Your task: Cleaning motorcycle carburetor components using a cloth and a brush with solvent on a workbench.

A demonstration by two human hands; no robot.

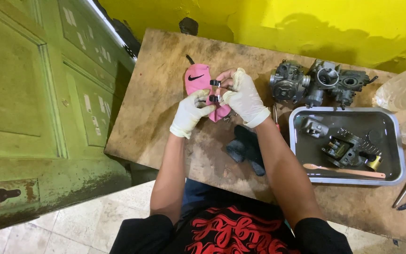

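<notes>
Both my hands wear white gloves and meet over a pink cloth (197, 79) lying on the worn wooden table (156, 94). My left hand (190, 113) pinches a small dark metal part (214, 98) from the left. My right hand (244, 96) grips the same small part from the right, with another dark piece (215, 83) at its fingertips. The part is too small to tell its exact shape.
A cluster of grey carburettor bodies (320, 82) sits at the back right. A metal tray (297, 146) holds engine parts, a spring and a wooden stick. A dark cloth (246, 146) lies by my right forearm. A green door (38, 108) stands left; a yellow wall behind.
</notes>
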